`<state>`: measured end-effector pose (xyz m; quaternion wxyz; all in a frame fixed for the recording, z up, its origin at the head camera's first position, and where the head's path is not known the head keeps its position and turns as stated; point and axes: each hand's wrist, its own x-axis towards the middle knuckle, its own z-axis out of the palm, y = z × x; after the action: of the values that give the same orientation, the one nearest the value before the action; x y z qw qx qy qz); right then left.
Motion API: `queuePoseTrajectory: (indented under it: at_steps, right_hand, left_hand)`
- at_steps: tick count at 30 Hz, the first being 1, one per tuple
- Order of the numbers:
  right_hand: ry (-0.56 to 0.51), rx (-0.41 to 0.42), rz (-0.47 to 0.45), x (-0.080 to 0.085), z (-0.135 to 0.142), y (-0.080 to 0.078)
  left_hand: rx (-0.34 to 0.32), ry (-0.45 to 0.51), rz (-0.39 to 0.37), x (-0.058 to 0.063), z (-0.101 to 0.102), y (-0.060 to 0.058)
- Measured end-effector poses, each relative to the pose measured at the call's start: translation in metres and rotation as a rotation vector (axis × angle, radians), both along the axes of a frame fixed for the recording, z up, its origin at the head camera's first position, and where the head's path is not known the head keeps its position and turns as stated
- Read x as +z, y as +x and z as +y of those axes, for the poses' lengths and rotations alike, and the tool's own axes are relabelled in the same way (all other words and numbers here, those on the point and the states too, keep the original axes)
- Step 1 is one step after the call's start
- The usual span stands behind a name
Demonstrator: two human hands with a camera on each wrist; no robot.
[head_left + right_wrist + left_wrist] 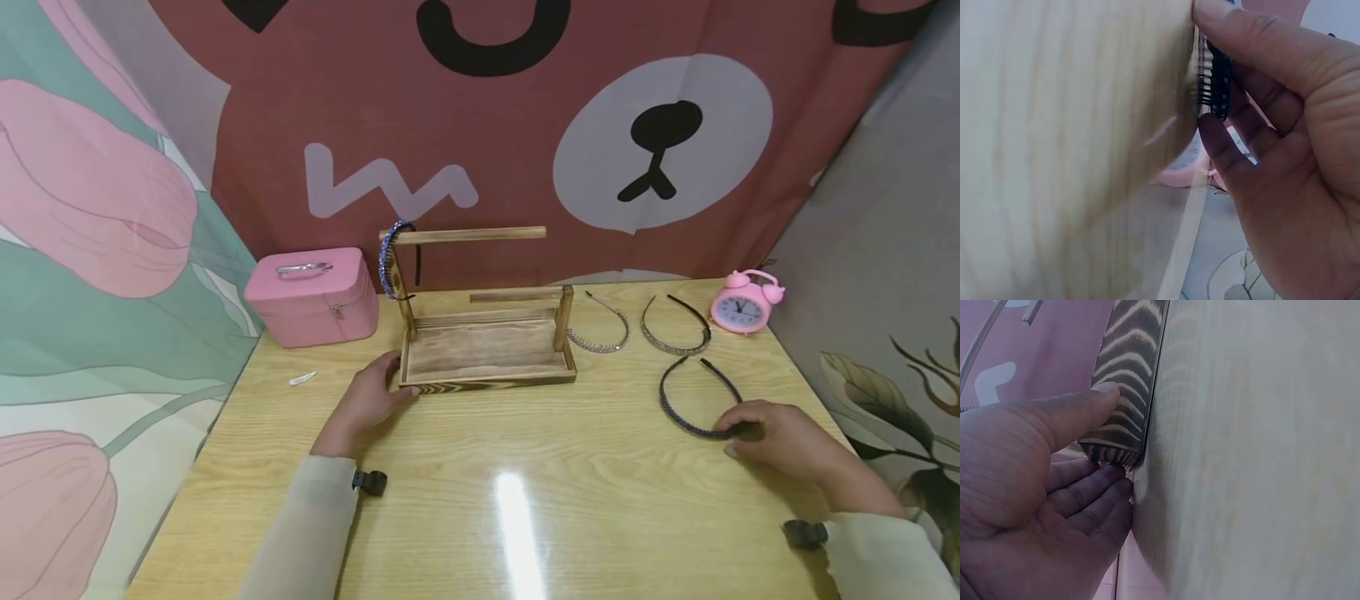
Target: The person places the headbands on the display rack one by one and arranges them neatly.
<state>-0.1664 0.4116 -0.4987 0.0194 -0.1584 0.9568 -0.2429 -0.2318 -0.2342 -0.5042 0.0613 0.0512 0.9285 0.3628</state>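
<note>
A wooden display rack (487, 385) with a tray base and two horizontal bars stands mid-table. My left hand (369, 396) grips its front left corner; in the left wrist view, the thumb (1088, 411) lies on the dark striped front edge and the fingers curl at the end. A blue beaded headband (388, 262) hangs at the left of the upper bar. On the right, my right hand (780, 437) holds the side of a black toothed headband (678, 419) lying on the table. Its comb teeth (1207, 90) show between thumb and fingers in the right wrist view.
Two more headbands, a thin wavy one (600, 346) and a dark one (675, 348), lie right of the rack. A pink alarm clock (742, 307) stands at the back right. A pink case (315, 300) and a white hair clip (302, 378) are on the left.
</note>
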Motion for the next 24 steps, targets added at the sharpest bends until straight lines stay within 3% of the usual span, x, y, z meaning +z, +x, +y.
queuePoseTrajectory:
  at_steps: [9, 13, 18, 24]
  right_hand:
    - [0.039, 0.010, 0.045, 0.004, -0.012, 0.006]
    - [-0.033, -0.006, 0.160, 0.009, -0.021, 0.009]
    - [-0.176, -0.083, 0.279, 0.028, -0.040, 0.005]
    - [-0.338, -0.246, 0.178, 0.046, -0.060, -0.003]
  left_hand:
    - [-0.010, 0.020, 0.010, 0.001, 0.001, 0.001]
    - [-0.010, 0.021, 0.004, 0.002, 0.001, 0.001]
    - [0.001, 0.021, -0.013, 0.002, 0.001, 0.001]
    - [-0.002, 0.025, -0.005, 0.001, 0.001, 0.002]
